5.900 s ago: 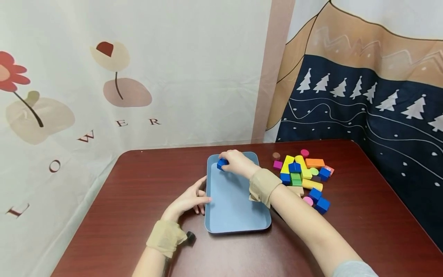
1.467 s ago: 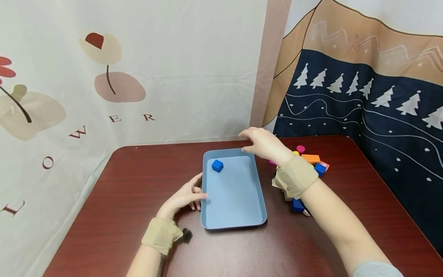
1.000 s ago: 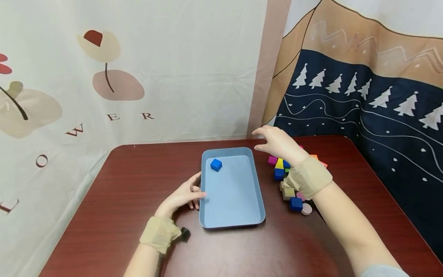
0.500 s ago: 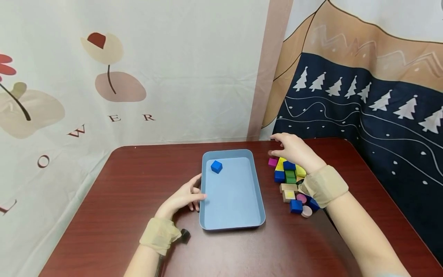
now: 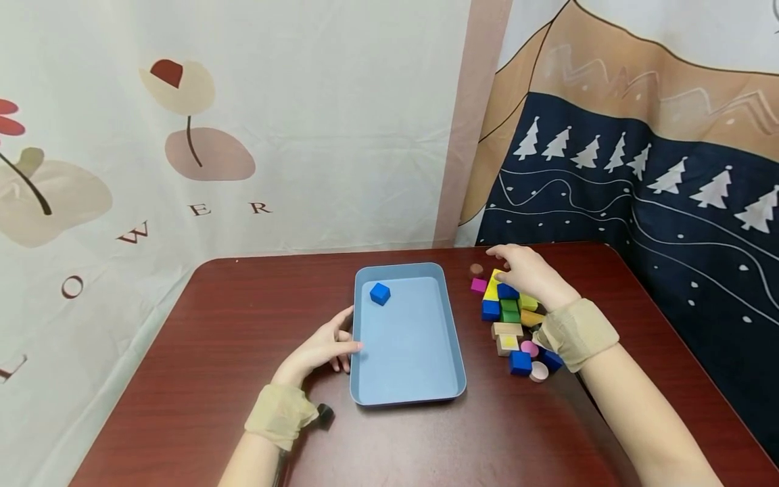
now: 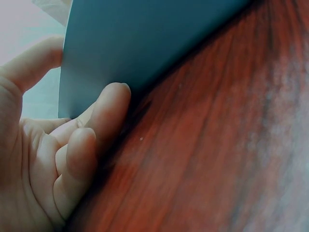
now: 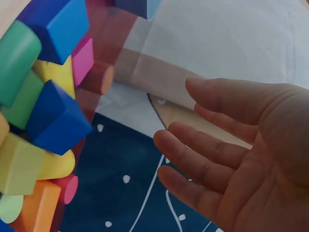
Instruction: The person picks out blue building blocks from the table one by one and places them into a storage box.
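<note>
A light-blue tray (image 5: 409, 352) lies on the table with a blue cube (image 5: 380, 294) near its far left corner. My left hand (image 5: 319, 348) holds the tray's left side, thumb over the rim; in the left wrist view, curled fingers (image 6: 111, 111) rest against the outer wall. Over the far part of a block pile hangs my right hand (image 5: 532, 274), fingers loosely bent. The right wrist view shows nothing in that hand. Near it are a yellow block (image 5: 491, 289), a blue block (image 5: 507, 291) and an orange block (image 7: 38, 205), which the hand hides in the head view.
Right of the tray lie more blocks: a green block (image 5: 510, 311), a magenta block (image 5: 479, 285), a brown cylinder (image 5: 477, 270), a wooden block (image 5: 507, 329) and a pale disc (image 5: 538, 372). The right forearm covers part of the pile. Printed curtains (image 5: 341, 135) hang behind the table.
My right hand has let go of the blue cube in the tray, then moved right and lowered over the blocks. My left hand stays at the tray's side.
</note>
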### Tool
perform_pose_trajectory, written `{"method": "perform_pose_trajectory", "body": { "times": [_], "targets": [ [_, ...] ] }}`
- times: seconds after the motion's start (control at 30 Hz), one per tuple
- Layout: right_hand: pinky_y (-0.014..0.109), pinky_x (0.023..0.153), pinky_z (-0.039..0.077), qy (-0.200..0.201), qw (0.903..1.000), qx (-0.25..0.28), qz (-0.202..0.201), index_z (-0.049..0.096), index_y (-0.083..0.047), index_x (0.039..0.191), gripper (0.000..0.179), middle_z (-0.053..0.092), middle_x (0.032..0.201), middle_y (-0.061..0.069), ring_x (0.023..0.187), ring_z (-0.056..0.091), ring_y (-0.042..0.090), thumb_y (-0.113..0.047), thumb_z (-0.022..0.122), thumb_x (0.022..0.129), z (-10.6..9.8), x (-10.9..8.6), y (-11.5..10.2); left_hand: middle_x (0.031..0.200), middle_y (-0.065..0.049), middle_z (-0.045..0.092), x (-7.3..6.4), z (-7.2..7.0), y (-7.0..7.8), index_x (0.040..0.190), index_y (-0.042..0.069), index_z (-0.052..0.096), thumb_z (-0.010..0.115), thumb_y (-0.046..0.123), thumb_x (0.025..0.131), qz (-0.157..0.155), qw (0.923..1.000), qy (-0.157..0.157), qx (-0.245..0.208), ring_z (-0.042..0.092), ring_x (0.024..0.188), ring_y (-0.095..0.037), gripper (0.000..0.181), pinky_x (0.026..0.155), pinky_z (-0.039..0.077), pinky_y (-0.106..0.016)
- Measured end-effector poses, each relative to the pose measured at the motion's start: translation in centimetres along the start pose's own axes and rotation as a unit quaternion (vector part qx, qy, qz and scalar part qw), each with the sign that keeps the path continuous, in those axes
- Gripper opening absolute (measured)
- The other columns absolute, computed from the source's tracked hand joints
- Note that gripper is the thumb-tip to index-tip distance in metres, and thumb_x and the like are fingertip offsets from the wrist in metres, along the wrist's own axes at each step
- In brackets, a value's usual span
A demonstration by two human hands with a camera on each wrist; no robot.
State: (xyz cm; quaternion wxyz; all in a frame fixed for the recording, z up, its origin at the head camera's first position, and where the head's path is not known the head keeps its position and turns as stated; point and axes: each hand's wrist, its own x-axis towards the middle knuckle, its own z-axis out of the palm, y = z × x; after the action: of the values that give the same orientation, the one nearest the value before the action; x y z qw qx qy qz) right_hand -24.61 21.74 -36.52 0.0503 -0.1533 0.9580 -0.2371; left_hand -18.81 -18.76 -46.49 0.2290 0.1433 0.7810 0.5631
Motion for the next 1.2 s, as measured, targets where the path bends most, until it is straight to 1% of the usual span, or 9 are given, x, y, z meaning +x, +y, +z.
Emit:
{"method": "perform_pose_trajectory", "body": {
  "times": [0.1,0.27,0.4,0.73,0.97,1.13,1.2],
  "targets": [
    [0.05,0.086,0.049,-0.003,1.0,-0.001,0.006,0.051,0.003,0.133,0.046,0.052,0.129,0.026,0.106,0.055,0.04,0.001,0.063,0.089,0.1,0.0,0.3,0.076,-0.014,0.067,0.3,-0.1,-0.7,0.153,0.006,0.009,0.067,0.012,0.09,0.002,1.0,0.001,0.0,0.062,0.052,-0.031,0.086,0.044,0.048,-0.032],
    [0.052,0.089,0.046,-0.012,0.9998,-0.013,0.012,0.052,0.005,0.131,0.046,0.052,0.129,0.027,0.105,0.054,0.04,0.001,0.064,0.087,0.4,0.1,1.3,0.079,-0.018,0.067,-0.4,0.1,1.1,0.152,0.001,0.01,0.065,0.008,0.09,0.0,1.0,-0.005,-0.004,0.062,0.055,-0.037,0.083,0.046,0.049,-0.032],
    [0.054,0.092,0.044,-0.023,0.9994,-0.024,0.012,0.054,0.006,0.129,0.046,0.053,0.127,0.027,0.105,0.054,0.039,0.0,0.066,0.086,0.9,0.3,2.1,0.082,-0.019,0.067,-0.7,0.1,1.7,0.152,0.002,0.01,0.066,0.009,0.09,-0.006,1.0,-0.005,-0.006,0.062,0.056,-0.037,0.083,0.047,0.049,-0.032],
    [0.055,0.091,0.044,-0.044,0.9978,-0.034,0.037,0.057,0.003,0.128,0.048,0.056,0.123,0.025,0.104,0.053,0.037,-0.002,0.073,0.082,1.9,0.3,2.9,0.08,-0.021,0.066,-0.7,0.3,1.8,0.152,0.002,0.011,0.065,0.007,0.09,0.001,1.0,-0.005,-0.007,0.061,0.055,-0.039,0.083,0.046,0.049,-0.032],
    [0.061,0.087,0.043,-0.058,0.996,-0.047,0.049,0.057,0.001,0.127,0.047,0.058,0.117,0.024,0.103,0.054,0.037,-0.003,0.072,0.083,2.3,0.0,3.3,0.077,-0.019,0.066,-0.8,0.5,1.9,0.152,0.0,0.01,0.065,0.007,0.09,0.001,1.0,-0.004,-0.003,0.061,0.055,-0.041,0.083,0.045,0.048,-0.032],
    [0.055,0.087,0.045,-0.056,0.9962,-0.056,0.038,0.058,0.003,0.125,0.044,0.06,0.112,0.023,0.099,0.055,0.035,-0.001,0.071,0.083,2.3,-0.1,3.3,0.077,-0.019,0.066,-0.7,0.3,1.7,0.151,0.0,0.01,0.065,0.008,0.09,0.0,1.0,-0.004,0.0,0.061,0.056,-0.04,0.083,0.046,0.049,-0.033],
    [0.054,0.087,0.046,-0.053,0.9962,-0.057,0.039,0.059,0.003,0.125,0.044,0.06,0.111,0.022,0.098,0.055,0.035,-0.001,0.072,0.083,2.2,-0.1,3.3,0.078,-0.019,0.066,-0.4,0.2,1.1,0.152,0.001,0.009,0.065,0.008,0.09,-0.001,1.0,-0.004,0.002,0.061,0.056,-0.041,0.083,0.046,0.049,-0.033]
  ]
}}
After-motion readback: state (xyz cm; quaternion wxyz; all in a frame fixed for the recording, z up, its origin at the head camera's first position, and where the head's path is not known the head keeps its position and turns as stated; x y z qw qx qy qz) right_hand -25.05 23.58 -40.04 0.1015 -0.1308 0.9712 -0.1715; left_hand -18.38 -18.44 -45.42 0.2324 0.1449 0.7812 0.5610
